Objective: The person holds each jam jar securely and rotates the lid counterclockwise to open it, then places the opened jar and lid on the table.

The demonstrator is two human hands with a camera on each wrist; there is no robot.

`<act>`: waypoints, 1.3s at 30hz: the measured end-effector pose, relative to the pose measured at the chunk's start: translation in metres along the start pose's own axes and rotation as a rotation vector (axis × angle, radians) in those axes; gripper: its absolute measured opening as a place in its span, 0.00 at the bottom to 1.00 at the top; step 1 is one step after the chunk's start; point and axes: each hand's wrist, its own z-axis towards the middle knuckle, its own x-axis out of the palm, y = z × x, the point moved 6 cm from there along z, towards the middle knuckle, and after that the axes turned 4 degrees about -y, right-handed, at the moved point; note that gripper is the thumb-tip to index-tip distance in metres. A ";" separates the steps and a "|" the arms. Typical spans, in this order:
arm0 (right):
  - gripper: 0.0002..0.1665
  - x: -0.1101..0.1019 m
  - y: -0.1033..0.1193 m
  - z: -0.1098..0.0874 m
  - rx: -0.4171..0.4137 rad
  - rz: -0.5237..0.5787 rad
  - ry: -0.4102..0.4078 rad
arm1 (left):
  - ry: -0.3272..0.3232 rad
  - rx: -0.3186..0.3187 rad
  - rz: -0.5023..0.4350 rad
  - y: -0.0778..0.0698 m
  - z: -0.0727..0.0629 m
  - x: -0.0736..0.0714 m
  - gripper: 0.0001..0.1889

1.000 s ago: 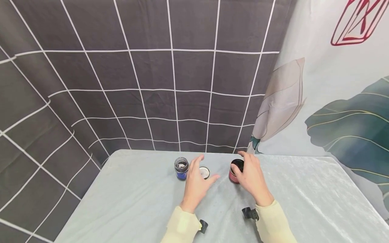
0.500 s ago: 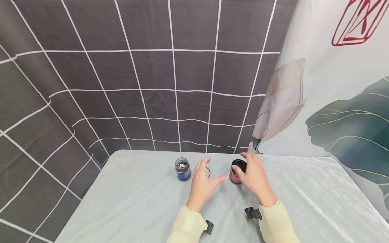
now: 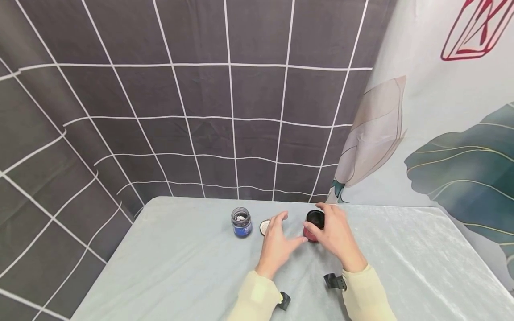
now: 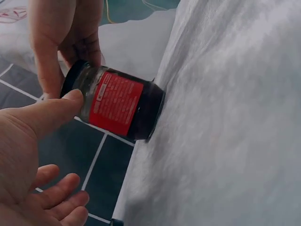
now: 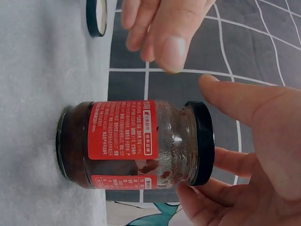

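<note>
- Tabletop (image 3: pixel 168 258): pale cloth.
- Left hand (image 3: pixel 277 247): fingers loose and spread, grasping nothing, thumb just beside the red jar (image 5: pixel 122 132).
- Right hand (image 3: pixel 337 232): fingers curled round the jar's black cap (image 5: pixel 203 143).
- Red jar: upright on the tabletop, capped.
- Blue jar (image 3: pixel 242 226): uncapped, upright, to the left.
- Loose lid (image 3: pixel 263 227): pale side up, between the jars.

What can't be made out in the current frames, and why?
Right wrist: far side of the red-labelled glass jar, facing away; part of the white-lined lid, cut off by the top edge.
Head: the lid's right part, behind the left hand; part of the red-labelled jar, behind the right hand; contents of the blue-labelled glass jar, too small.
Left wrist: label print, blurred.
</note>
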 end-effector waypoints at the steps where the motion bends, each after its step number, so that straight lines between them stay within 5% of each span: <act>1: 0.36 0.000 0.001 0.000 -0.003 -0.001 0.005 | 0.004 -0.009 0.001 0.001 0.000 0.002 0.43; 24: 0.37 0.002 0.001 -0.003 -0.002 0.010 0.060 | 0.040 -0.012 0.025 -0.001 -0.001 0.029 0.40; 39: 0.32 0.003 -0.002 -0.001 -0.035 0.009 0.037 | 0.073 -0.009 0.041 -0.002 0.000 0.032 0.39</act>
